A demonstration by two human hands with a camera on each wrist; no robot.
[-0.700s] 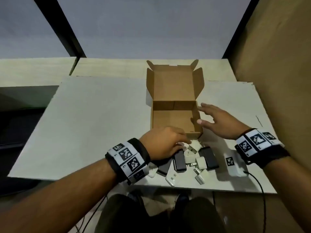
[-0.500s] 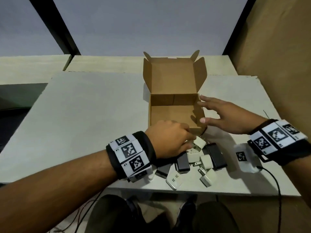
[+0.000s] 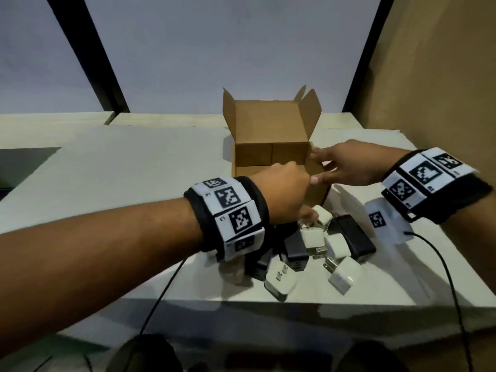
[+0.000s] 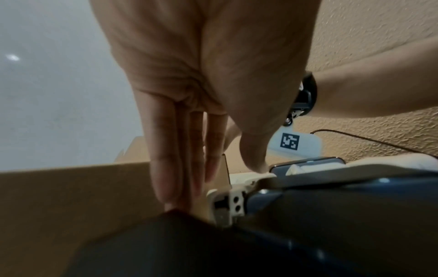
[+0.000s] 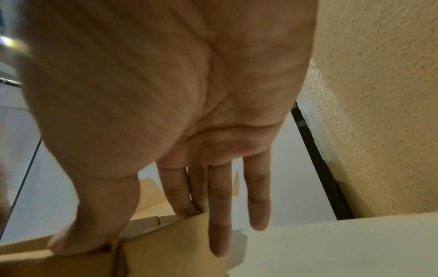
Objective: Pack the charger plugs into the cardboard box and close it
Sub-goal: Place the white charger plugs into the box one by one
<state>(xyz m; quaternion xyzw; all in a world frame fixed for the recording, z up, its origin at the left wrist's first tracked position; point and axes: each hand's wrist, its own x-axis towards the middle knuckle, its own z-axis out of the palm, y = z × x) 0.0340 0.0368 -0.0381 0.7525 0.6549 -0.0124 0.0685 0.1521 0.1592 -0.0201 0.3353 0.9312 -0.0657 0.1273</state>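
Observation:
An open cardboard box (image 3: 271,154) stands on the table with its lid upright; what lies inside is hidden. My left hand (image 3: 298,200) is at its front right corner. In the left wrist view the fingers (image 4: 180,168) lie straight against the box's front wall (image 4: 71,196), and the thumb touches a white charger plug (image 4: 249,176). My right hand (image 3: 316,166) rests on the box's right wall, with the thumb on the rim and straight fingers (image 5: 220,215) over the edge of the box (image 5: 166,249). Several white plugs (image 3: 312,237) and black plugs (image 3: 354,237) lie piled in front of the box.
A white block with a black square marker (image 3: 381,220) lies right of the pile, and a black cable (image 3: 442,269) runs from it off the table. The table's front edge (image 3: 268,302) is just behind the pile. A tan wall (image 3: 442,76) stands close on the right.
My left hand rose from the plug pile to the box's front right corner. My right hand moved from beside the box onto its right wall. The head camera dropped lower.

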